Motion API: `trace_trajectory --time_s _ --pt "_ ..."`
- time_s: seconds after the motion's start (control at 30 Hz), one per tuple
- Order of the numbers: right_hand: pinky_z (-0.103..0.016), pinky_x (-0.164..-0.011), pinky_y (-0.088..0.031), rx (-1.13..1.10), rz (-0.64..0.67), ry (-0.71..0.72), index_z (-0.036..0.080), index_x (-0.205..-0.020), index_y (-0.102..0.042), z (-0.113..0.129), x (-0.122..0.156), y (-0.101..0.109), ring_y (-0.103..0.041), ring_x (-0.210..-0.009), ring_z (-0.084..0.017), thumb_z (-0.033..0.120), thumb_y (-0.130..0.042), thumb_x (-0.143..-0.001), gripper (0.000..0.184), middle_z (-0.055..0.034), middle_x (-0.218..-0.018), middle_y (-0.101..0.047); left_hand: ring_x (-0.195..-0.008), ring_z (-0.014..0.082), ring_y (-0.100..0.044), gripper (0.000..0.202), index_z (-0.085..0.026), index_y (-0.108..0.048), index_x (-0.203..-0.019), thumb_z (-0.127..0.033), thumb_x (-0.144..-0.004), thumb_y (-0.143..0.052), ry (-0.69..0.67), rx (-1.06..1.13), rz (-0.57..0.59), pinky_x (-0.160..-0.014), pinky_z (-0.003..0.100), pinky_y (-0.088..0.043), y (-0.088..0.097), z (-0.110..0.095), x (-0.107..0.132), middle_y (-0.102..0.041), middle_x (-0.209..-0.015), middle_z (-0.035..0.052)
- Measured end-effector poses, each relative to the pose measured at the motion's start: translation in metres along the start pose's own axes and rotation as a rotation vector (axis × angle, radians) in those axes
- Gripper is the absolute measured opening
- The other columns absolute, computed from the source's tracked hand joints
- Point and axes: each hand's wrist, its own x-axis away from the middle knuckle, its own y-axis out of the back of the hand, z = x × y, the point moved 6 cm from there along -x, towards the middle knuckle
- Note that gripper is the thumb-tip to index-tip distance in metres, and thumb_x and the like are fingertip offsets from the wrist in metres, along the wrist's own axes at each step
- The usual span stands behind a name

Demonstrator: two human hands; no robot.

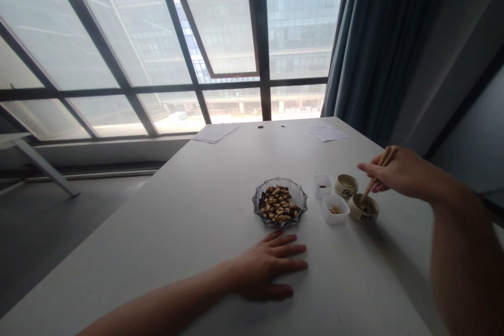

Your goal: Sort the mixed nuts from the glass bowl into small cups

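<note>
My right hand (pixel 397 172) grips a pair of wooden chopsticks (pixel 372 182), their tips down inside the nearer beige cup (pixel 363 215). Dark bits lie in that cup; whether the tips pinch anything I cannot tell. Flat on the table with fingers spread, my left hand (pixel 271 266) rests just in front of a scalloped glass bowl (pixel 256 209). Peanuts mixed with dark pieces (pixel 279 203) fill the bowl. Between bowl and cups stand two small clear plastic containers: the nearer one (pixel 334 219) holds a few pale nuts, the farther one (pixel 323 192) something small and dark.
A second beige cup (pixel 346 189) with a dark character on it stands behind the nearer one. Paper sheets lie at the far left (pixel 216 133) and far right (pixel 327 132) of the white table (pixel 189 210). Beyond are windows and a dark curtain (pixel 366 47).
</note>
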Motion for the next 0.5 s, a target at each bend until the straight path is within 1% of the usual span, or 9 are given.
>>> trace_trajectory --time_s 0.13,0.27,0.37,0.43,0.5 --pt "-0.032 -0.062 -0.062 0.002 0.008 0.032 0.01 -0.087 -0.077 0.003 -0.003 -0.007 -0.079 -0.07 -0.03 0.044 -0.072 -0.089 0.034 -0.0134 -0.071 -0.078 -0.156 0.0328 -0.026 0.063 -0.033 -0.045 -0.156 -0.055 -0.099 -0.057 -0.002 -0.01 0.001 -0.129 0.053 -0.014 0.0 0.001 0.0 -0.035 -0.167 0.0008" --pt "-0.036 -0.061 -0.064 -0.028 -0.021 0.034 0.012 -0.086 -0.077 0.0 -0.004 -0.003 -0.079 -0.069 -0.032 0.046 -0.078 -0.082 0.035 -0.0126 -0.07 -0.078 -0.156 0.0341 -0.028 0.062 -0.032 -0.046 -0.156 -0.053 -0.099 -0.059 -0.013 -0.006 -0.014 -0.129 0.053 -0.014 0.0 0.0 0.0 -0.037 -0.166 0.0023" --pt "-0.036 -0.06 -0.063 -0.031 -0.118 0.027 0.014 -0.083 -0.077 0.002 0.001 0.006 -0.078 -0.067 -0.032 0.045 -0.075 -0.086 0.031 -0.0129 -0.068 -0.077 -0.155 0.035 -0.028 0.063 -0.031 -0.047 -0.155 -0.052 -0.098 -0.059 -0.019 0.0 -0.016 -0.129 0.053 -0.014 0.0 0.0 0.0 -0.037 -0.166 0.0031" --pt "-0.034 -0.059 -0.061 -0.016 -0.198 0.102 0.018 -0.081 -0.076 0.013 0.007 0.011 -0.078 -0.069 -0.031 0.048 -0.069 -0.091 0.032 -0.0126 -0.07 -0.078 -0.155 0.0355 -0.028 0.063 -0.031 -0.047 -0.155 -0.053 -0.098 -0.059 -0.019 0.004 -0.015 -0.129 0.054 -0.014 0.0 0.0 0.0 -0.037 -0.166 0.0035" --pt "-0.031 -0.058 -0.058 -0.031 -0.236 0.23 0.021 -0.079 -0.075 0.03 0.014 0.008 -0.078 -0.07 -0.029 0.052 -0.066 -0.092 0.035 -0.011 -0.073 -0.078 -0.155 0.0361 -0.029 0.063 -0.031 -0.047 -0.155 -0.052 -0.098 -0.06 -0.02 0.008 -0.016 -0.128 0.054 -0.014 0.0 0.0 0.0 -0.038 -0.166 0.0042"
